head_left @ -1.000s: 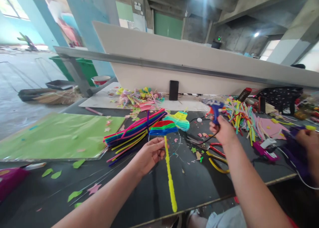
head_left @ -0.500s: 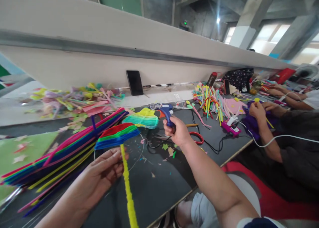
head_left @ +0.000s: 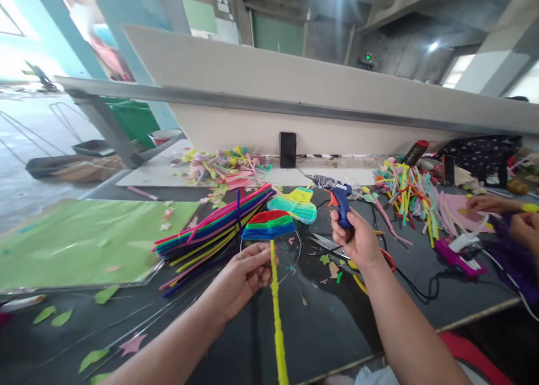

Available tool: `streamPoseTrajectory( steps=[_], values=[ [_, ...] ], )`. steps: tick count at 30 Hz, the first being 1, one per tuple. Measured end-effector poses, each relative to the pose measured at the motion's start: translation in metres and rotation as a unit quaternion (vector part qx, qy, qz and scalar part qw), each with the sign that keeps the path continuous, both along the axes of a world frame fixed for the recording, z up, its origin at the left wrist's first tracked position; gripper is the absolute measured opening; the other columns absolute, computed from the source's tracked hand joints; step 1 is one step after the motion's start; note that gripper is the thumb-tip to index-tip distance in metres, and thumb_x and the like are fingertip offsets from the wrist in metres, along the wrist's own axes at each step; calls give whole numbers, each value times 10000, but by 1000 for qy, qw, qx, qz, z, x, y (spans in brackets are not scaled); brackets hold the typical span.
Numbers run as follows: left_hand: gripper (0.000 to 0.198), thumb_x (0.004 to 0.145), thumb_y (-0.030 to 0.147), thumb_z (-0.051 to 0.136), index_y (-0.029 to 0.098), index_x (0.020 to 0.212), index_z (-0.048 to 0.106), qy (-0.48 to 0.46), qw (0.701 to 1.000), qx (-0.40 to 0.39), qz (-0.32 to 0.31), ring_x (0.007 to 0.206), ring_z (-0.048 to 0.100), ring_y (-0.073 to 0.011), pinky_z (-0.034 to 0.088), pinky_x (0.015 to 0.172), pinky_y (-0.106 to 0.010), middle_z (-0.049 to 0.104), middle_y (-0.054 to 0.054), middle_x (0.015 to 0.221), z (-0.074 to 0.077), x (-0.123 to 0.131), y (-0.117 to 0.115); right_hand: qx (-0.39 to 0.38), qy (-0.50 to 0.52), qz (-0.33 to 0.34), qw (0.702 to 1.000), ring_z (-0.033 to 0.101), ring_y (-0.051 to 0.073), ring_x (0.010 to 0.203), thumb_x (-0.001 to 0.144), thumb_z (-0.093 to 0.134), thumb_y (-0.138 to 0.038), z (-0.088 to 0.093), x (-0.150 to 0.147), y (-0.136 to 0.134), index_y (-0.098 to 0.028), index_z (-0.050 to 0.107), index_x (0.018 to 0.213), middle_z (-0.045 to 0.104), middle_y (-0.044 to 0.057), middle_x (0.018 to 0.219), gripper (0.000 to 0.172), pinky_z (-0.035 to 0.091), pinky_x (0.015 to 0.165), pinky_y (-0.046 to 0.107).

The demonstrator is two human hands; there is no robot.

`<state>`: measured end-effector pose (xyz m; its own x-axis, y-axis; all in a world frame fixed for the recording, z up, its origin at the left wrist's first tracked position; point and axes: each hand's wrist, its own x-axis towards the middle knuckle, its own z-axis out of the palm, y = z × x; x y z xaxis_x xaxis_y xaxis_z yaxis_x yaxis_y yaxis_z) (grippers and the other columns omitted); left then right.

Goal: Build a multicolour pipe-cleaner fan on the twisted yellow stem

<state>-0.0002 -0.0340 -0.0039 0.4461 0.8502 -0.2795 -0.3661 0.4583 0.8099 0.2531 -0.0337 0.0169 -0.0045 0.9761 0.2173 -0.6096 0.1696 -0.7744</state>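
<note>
Fingers (head_left: 261, 260) of the left hand (head_left: 240, 278) pinch the yellow stem (head_left: 275, 317), long axis 12-to-6 o'clock, rainbow cap (head_left: 268, 225) uppermost; the right hand (head_left: 357, 242), at 3 o'clock, grips the glue gun (head_left: 342, 201).

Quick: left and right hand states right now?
Left hand: closed on yellow stem.
Right hand: closed on glue gun.

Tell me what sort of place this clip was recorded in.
Probably a handicraft workshop with a shared bench. The long dark worktable is strewn with bundled pipe cleaners, the right hand holds a blue glue gun, the left hand a rainbow pipe-cleaner piece, and a co-worker's hands work alongside.
</note>
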Motion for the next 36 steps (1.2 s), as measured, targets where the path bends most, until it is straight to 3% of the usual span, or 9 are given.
streamPoseTrajectory(
  steps=[18, 25, 29, 34, 36],
  values=[
    [184, 761, 269, 662, 119, 811, 569, -9, 1000, 20, -9, 489, 490, -43, 377, 453, -166, 598, -29, 739, -5, 2, -2, -16, -33, -46, 998, 373, 76, 479, 764, 482, -200, -3, -5, 4, -219, 538, 839, 522, -12, 781, 95, 289, 379, 191],
    [184, 776, 276, 647, 119, 820, 560, -16, 999, 38, -16, 486, 493, -47, 385, 459, -175, 606, -38, 752, -8, 1, -2, -55, -7, -33, 998, 292, 67, 436, 800, 548, -319, -9, 2, 7, -215, 524, 776, 488, -28, 701, 109, 236, 348, 183],
    [182, 784, 277, 638, 124, 841, 558, -18, 999, 45, -12, 501, 503, -48, 392, 473, -176, 612, -41, 776, -9, -1, -1, -109, -21, -56, 992, 354, 57, 432, 778, 602, -370, -12, 25, 9, -194, 558, 751, 554, -10, 701, 184, 318, 368, 191],
    [194, 771, 282, 652, 129, 848, 561, -21, 999, 43, -5, 508, 506, -50, 400, 486, -176, 614, -37, 765, -8, -4, 3, -203, -159, -84, 963, 585, 147, 567, 697, 685, -279, -6, 76, 0, -199, 631, 913, 641, 23, 718, 237, 466, 462, 254],
    [206, 758, 283, 665, 129, 850, 565, -20, 999, 40, 2, 511, 508, -50, 405, 491, -176, 619, -40, 769, -8, -5, 5, -228, -225, -101, 942, 603, 165, 558, 668, 700, -259, -5, 90, -3, -199, 645, 925, 653, 31, 686, 270, 469, 464, 266]
  ],
)
